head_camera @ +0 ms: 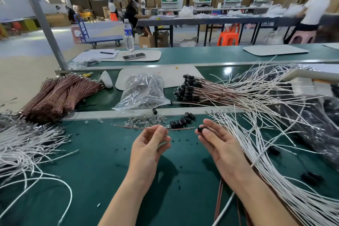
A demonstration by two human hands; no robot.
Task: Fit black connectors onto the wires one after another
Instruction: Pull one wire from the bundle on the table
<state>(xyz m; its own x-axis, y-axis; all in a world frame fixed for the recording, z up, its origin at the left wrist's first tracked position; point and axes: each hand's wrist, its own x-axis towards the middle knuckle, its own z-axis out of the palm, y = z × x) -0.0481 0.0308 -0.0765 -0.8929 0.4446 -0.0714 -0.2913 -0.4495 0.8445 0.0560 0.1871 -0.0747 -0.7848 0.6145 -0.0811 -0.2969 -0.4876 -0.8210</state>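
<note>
Green bench [110, 161], white wires [271, 167], loose connectors [180, 122]

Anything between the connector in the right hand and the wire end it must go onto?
Nothing visible: the black connector in the right hand faces the free end of the brown wire, pinched by the left hand, across a gap.

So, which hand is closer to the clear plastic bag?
Left. The left hand is almost straight in front of the plastic bag; the right hand is farther right.
</note>
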